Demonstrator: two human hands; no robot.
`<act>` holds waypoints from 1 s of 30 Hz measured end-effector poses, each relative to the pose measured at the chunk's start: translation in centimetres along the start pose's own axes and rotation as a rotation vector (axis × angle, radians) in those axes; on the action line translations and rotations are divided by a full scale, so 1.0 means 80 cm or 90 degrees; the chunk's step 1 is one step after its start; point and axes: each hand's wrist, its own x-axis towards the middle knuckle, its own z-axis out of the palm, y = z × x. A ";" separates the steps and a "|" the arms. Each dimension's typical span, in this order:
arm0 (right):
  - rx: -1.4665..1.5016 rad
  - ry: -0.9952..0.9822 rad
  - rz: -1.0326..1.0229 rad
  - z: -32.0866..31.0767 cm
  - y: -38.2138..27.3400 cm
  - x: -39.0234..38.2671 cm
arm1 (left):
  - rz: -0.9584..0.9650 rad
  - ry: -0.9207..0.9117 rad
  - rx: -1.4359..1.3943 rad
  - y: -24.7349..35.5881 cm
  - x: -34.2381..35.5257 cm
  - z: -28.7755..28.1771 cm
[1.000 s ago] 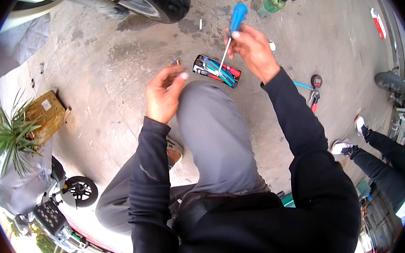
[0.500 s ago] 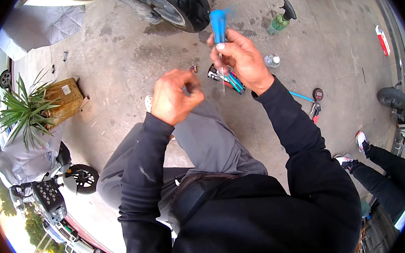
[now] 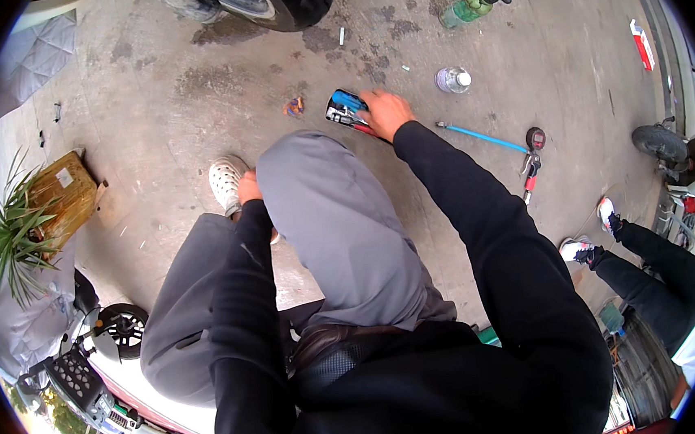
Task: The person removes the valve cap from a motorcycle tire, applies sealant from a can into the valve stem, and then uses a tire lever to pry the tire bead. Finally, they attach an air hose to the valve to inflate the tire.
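Note:
My right hand reaches down to a small dark tool case on the ground, beyond my knee. Its fingers are closed by the blue handle of a screwdriver, which lies over the case; the fingertips are partly hidden. Silver and red tools show in the case around it. Between my knees, my left hand hangs low beside a white clog on my foot. My raised grey-trousered knee hides part of that hand, so its fingers do not show clearly.
Near my right hand stand a clear bottle and a green spray bottle. A gauge with a blue hose lies to the right. A wheel is ahead, a potted plant left. Another person's legs are at right.
My right hand has come down from mid-air to the tool case with the blue-handled screwdriver. My left hand has dropped from above my knee to beside the clog. The view has shifted.

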 end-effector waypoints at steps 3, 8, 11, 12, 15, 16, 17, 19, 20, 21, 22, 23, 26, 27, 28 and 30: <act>0.006 0.086 0.071 0.001 -0.005 0.000 | 0.013 -0.051 -0.054 -0.027 -0.028 0.049; -0.004 0.162 0.004 0.027 0.005 -0.026 | 0.012 -0.085 -0.094 -0.015 -0.057 0.052; -0.072 0.127 0.026 0.041 -0.007 -0.036 | 0.006 -0.091 -0.104 -0.014 -0.074 0.048; -0.098 0.129 0.030 0.041 -0.009 -0.038 | 0.007 -0.092 -0.112 -0.012 -0.078 0.046; -0.104 0.097 -0.030 0.033 -0.003 -0.036 | 0.015 -0.084 -0.142 -0.001 -0.079 0.032; -0.128 0.104 -0.043 0.029 -0.002 -0.035 | 0.021 -0.076 -0.162 0.006 -0.076 0.024; -0.152 0.110 -0.055 0.027 -0.001 -0.033 | 0.034 -0.069 -0.186 0.016 -0.069 0.019; -0.197 0.101 -0.064 0.024 0.005 -0.040 | 0.072 -0.053 -0.246 0.048 -0.054 0.007; -0.219 0.087 -0.061 0.024 0.011 -0.045 | 0.099 -0.049 -0.279 0.066 -0.045 0.004; -0.244 0.073 -0.057 0.023 0.020 -0.052 | 0.133 -0.049 -0.312 0.086 -0.034 0.002; -0.215 0.094 -0.084 0.021 0.029 -0.062 | 0.165 -0.048 -0.334 0.106 -0.023 0.002; -0.190 0.103 -0.021 0.017 0.041 -0.076 | 0.201 -0.049 -0.349 0.129 -0.006 0.002; -0.105 0.226 0.127 -0.004 0.096 -0.122 | 0.293 -0.060 -0.331 0.181 0.040 -0.001; -0.040 0.225 0.244 -0.011 0.139 -0.145 | 0.318 -0.071 -0.295 0.194 0.056 -0.002; -0.166 0.381 0.281 0.013 0.223 -0.197 | 0.368 -0.103 -0.239 0.224 0.074 0.009; -0.232 0.374 0.510 -0.009 0.318 -0.242 | 0.346 -0.126 -0.155 0.226 0.087 0.006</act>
